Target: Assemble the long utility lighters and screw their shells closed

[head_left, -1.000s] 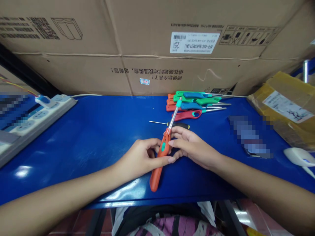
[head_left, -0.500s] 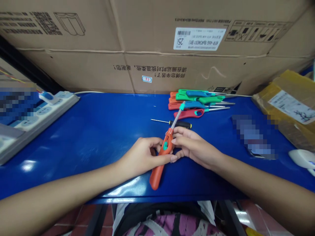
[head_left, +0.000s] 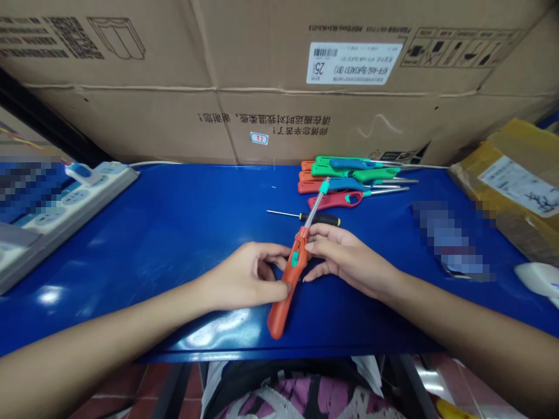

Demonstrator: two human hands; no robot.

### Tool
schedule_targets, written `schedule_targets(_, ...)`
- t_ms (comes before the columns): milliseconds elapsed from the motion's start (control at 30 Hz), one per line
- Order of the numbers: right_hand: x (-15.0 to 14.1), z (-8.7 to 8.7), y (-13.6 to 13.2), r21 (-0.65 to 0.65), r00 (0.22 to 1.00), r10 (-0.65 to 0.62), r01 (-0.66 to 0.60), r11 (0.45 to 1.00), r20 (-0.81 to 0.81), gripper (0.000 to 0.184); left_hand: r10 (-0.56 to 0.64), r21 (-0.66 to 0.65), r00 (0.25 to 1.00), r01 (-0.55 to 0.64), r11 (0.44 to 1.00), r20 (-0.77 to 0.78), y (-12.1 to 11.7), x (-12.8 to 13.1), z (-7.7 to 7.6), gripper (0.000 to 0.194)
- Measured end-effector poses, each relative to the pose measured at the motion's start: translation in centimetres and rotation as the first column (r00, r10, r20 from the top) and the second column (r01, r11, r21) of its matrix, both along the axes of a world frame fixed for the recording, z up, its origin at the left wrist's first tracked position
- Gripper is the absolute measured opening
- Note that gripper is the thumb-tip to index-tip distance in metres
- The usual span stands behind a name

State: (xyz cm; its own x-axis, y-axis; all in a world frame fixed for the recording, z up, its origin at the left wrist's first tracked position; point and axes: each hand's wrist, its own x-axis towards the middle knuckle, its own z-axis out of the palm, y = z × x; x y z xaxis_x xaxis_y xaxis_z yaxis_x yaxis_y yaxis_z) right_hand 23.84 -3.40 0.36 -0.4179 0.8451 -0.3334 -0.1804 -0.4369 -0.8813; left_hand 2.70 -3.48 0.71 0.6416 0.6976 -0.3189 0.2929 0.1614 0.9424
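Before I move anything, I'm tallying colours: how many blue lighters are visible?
2: the rear blue lighter, near the cardboard; the front blue lighter, behind the frontmost red lighter. More may be hidden.

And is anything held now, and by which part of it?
Yes, an orange lighter: the left hand holds its handle, and the right hand touches its front end.

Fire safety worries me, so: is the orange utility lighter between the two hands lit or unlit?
Unlit, apparently: the orange utility lighter shows no flame at its teal tip.
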Motion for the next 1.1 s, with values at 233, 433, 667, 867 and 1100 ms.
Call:
schedule_targets(233,-0.5,0.2,-0.3,0.010,0.999,-0.031,0.031,0.999,0.035,0.019,0.032,-0.004,0.999,-0.032,0.999,-0.009,-0.5,0.5,0.3,0.046)
schedule_targets(433,-0.5,-0.3,-0.8,0.170,0.983,0.018,-0.050,0.984,0.183,0.040,0.151,0.005,0.986,-0.151,0.988,0.072,-0.3,0.7,0.1,0.046)
schedule_targets(667,-0.7,-0.6,-1.8,0.328,0.921,0.005,-0.144,0.934,0.390,0.062,0.283,-0.010,0.945,-0.286,0.958,0.164,0.0,0.9,-0.8,0.057)
schedule_targets(867,-0.6,-0.6,-2.2,0.355,0.899,0.026,-0.199,0.913,0.437,0.078,0.274,-0.031,0.934,-0.274,0.961,0.228,-0.3,1.0,-1.2,0.058)
schedule_targets(1100,-0.6,0.0,-2.2,0.401,0.889,-0.003,-0.204,0.893,0.459,0.077,0.292,-0.020,0.927,-0.296,0.955,0.233,-0.7,1.1,-1.0,0.060)
